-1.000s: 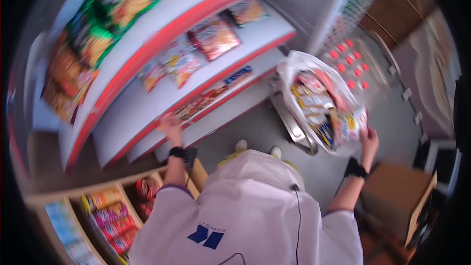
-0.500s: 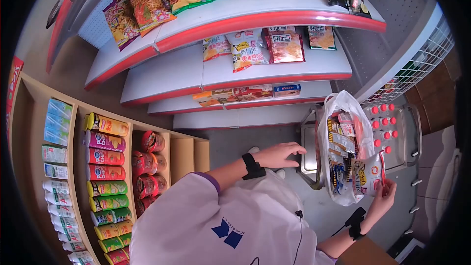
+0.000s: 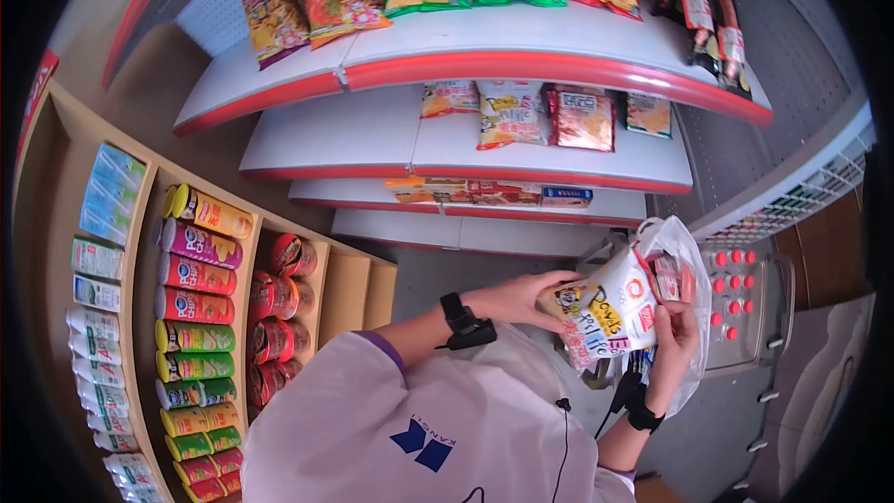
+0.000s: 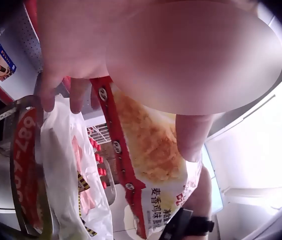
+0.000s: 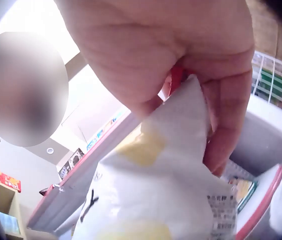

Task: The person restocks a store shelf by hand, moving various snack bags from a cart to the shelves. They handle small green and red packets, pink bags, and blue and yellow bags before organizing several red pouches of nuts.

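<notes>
Both hands hold a white and red chip bag (image 3: 610,312) with "Pow!s" lettering over the open shopping bag. My left hand (image 3: 531,300) grips its left side, thumb on the front in the left wrist view, where food pictures on the bag (image 4: 148,135) show. At its right edge, my right hand (image 3: 678,340) pinches the packaging between thumb and fingers; the right wrist view shows this grip from close by. Behind the chips, the white plastic shopping bag (image 3: 694,377) holds several packets, partly hidden, with a red one (image 3: 669,275) visible at the top.
Red-edged white shelves (image 3: 559,163) with snack bags stand ahead. A wooden rack (image 3: 321,312) of chip canisters, noodle cups and drinks runs along the left. Right of the shopping bag, several red-capped bottles (image 3: 733,284) stand on a metal cart (image 3: 750,349).
The left hand has moved from near the shelves to the chip bag and taken hold of its side. The right hand has raised the bag out of the shopping bag and leftward.
</notes>
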Available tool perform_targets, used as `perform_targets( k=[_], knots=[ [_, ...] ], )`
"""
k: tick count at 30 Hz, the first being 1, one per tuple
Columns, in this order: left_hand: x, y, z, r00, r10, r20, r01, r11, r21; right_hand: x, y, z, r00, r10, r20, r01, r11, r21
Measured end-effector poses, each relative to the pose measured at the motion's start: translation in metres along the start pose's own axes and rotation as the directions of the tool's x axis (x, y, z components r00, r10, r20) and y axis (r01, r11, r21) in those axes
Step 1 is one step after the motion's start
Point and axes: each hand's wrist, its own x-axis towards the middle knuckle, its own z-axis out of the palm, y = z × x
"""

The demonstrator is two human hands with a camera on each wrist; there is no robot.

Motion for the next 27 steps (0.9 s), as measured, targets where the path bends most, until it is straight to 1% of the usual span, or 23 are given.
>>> perform_targets(
  k=[1, 2, 3, 4, 5, 6, 8, 10, 11, 12, 13, 14, 15, 16, 18, 19, 21, 22, 24, 26, 27],
  knots=[
    [-0.008, -0.007, -0.010, 0.999, 0.022, -0.036, -0.020, 0.998, 0.057, 0.006, 0.000, 0.010, 0.998, 0.014, 0.061, -0.014, 1.000, 0.001],
    [-0.017, -0.007, -0.017, 0.998, 0.024, -0.051, -0.021, 0.998, 0.057, 0.012, -0.002, 0.020, 0.992, 0.030, 0.122, -0.030, 1.000, -0.001],
    [-0.027, -0.008, -0.025, 0.998, 0.007, -0.069, -0.006, 1.000, 0.014, 0.016, -0.006, 0.033, 0.982, 0.024, 0.185, -0.021, 1.000, -0.017],
    [-0.036, -0.007, -0.032, 0.996, -0.011, -0.086, 0.009, 1.000, -0.029, 0.021, -0.005, 0.045, 0.970, 0.009, 0.241, -0.011, 1.000, 0.007],
    [-0.042, -0.007, -0.039, 0.993, 0.014, -0.115, -0.009, 0.999, 0.041, 0.024, -0.008, 0.060, 0.957, 0.017, 0.289, -0.024, 0.999, 0.021],
    [-0.046, -0.011, -0.045, 0.992, 0.016, -0.127, -0.012, 0.999, 0.038, 0.027, -0.011, 0.074, 0.942, 0.025, 0.335, -0.038, 0.999, 0.033],
    [-0.052, -0.024, -0.057, 0.979, 0.002, -0.205, -0.046, 0.976, -0.212, 0.034, -0.007, 0.098, 0.918, 0.010, 0.397, -0.030, 0.999, 0.044],
    [-0.060, -0.026, -0.073, 0.969, -0.010, -0.246, -0.047, 0.974, -0.223, 0.044, -0.005, 0.114, 0.909, -0.047, 0.415, 0.060, 0.998, -0.018],
    [-0.064, -0.033, -0.082, 0.945, -0.007, -0.326, -0.060, 0.979, -0.195, 0.046, -0.009, 0.124, 0.905, -0.045, 0.423, 0.060, 0.998, -0.022],
    [-0.069, -0.038, -0.091, 0.914, -0.003, -0.405, -0.070, 0.984, -0.166, 0.046, -0.014, 0.135, 0.917, -0.079, 0.390, 0.075, 0.997, 0.024],
    [-0.077, -0.041, -0.102, 0.875, -0.089, -0.476, -0.055, 0.958, -0.281, 0.047, -0.017, 0.142, 0.928, -0.113, 0.355, 0.093, 0.993, 0.072],
    [-0.084, -0.048, -0.115, 0.874, -0.089, -0.478, -0.058, 0.958, -0.282, 0.051, -0.014, 0.144, 0.927, -0.113, 0.358, 0.094, 0.993, 0.070],
    [-0.090, -0.061, -0.132, 0.775, -0.113, -0.622, -0.113, 0.943, -0.312, 0.055, -0.007, 0.143, 0.922, -0.096, 0.374, 0.091, 0.995, 0.029],
    [-0.096, -0.071, -0.149, 0.655, -0.144, -0.742, -0.171, 0.928, -0.331, 0.057, -0.003, 0.143, 0.919, -0.077, 0.387, 0.088, 0.996, -0.012],
    [-0.103, -0.079, -0.187, 0.529, -0.092, -0.843, -0.152, 0.968, -0.201, 0.054, -0.001, 0.142, 0.928, -0.050, 0.370, 0.061, 0.998, -0.019],
    [-0.103, -0.079, -0.204, 0.540, -0.089, -0.837, -0.151, 0.968, -0.200, 0.051, 0.002, 0.139, 0.926, -0.028, 0.376, 0.044, 0.998, -0.033],
    [-0.097, -0.074, -0.234, 0.406, -0.085, -0.910, -0.119, 0.982, -0.145, 0.046, 0.013, 0.132, 0.931, -0.009, 0.365, 0.027, 0.999, -0.043],
    [-0.091, -0.074, -0.246, 0.423, -0.078, -0.903, -0.118, 0.983, -0.140, 0.043, 0.021, 0.127, 0.937, -0.017, 0.349, 0.041, 0.997, -0.062],
    [-0.076, -0.077, -0.268, 0.425, -0.067, -0.903, -0.215, 0.961, -0.173, 0.033, 0.031, 0.113, 0.949, -0.026, 0.313, 0.055, 0.995, -0.083],
    [-0.058, -0.082, -0.285, 0.456, -0.063, -0.888, -0.206, 0.963, -0.174, 0.020, 0.037, 0.098, 0.969, 0.099, 0.226, -0.088, 0.994, -0.059],
    [-0.049, -0.083, -0.291, 0.467, -0.060, -0.882, -0.199, 0.965, -0.170, 0.013, 0.043, 0.092, 0.978, 0.132, 0.162, -0.131, 0.991, -0.017]
  ],
)
